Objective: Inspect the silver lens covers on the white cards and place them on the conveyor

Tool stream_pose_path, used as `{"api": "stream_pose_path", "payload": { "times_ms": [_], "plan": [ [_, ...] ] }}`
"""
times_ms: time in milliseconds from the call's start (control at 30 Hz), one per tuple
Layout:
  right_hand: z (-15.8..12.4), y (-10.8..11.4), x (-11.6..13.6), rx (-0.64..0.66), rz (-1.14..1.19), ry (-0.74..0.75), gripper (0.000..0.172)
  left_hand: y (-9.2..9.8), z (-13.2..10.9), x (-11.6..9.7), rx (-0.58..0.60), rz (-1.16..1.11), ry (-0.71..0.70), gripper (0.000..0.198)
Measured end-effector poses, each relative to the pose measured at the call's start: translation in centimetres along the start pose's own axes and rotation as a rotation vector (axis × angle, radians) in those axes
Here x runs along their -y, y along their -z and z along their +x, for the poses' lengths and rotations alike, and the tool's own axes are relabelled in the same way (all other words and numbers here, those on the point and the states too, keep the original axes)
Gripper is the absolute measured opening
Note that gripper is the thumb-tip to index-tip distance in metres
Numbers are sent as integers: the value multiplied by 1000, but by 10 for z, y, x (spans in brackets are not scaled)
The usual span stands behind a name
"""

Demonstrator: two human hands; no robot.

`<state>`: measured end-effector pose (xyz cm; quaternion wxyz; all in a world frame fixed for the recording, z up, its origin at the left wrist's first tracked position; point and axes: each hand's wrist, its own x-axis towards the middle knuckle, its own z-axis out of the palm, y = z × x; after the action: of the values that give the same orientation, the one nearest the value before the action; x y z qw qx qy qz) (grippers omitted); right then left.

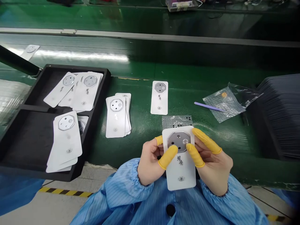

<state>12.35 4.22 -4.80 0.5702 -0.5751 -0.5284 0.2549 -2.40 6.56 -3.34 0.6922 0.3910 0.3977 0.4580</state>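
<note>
Between my two hands is a white rectangular panel (181, 170) with rounded corners, a silver octagon with dark holes near its top, and dark printed characters below. My left hand (152, 161) grips its left edge, the yellow-cotted thumb lying on the octagon's lower left. On the other edge my right hand (212, 162) holds it too, its thumb at the octagon's lower right and its index finger by the top corner. Just beyond the panel lies a clear sheet (175, 121) with small black dots, partly hidden. A similar white panel (159, 100) rests flat farther back.
At left, a black divided tray (21, 137) holds several white panels (67, 134). Beside it sits a small panel stack (116, 120). To the right are a purple stick (207, 106), clear bubble wrap (225, 103) and a dark bin (264, 137) of thin sheets. A conveyor belt (140, 59) runs behind.
</note>
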Motion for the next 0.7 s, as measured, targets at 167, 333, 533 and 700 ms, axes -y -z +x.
{"api": "stream_pose_path", "payload": {
  "times_ms": [167,333,533,700],
  "plan": [
    [-8,-1,-1,-14,-28,30,51,-1,1,2,-124,108,-120,23],
    [-9,-1,-4,-9,-48,70,52,0,3,0,-108,112,-36,32],
    [-8,-1,-6,-120,-77,90,52,4,6,-1,21,-9,54,27],
    [-8,-2,-6,-125,-64,162,53,1,5,0,-44,-55,15,22]
  ]
}}
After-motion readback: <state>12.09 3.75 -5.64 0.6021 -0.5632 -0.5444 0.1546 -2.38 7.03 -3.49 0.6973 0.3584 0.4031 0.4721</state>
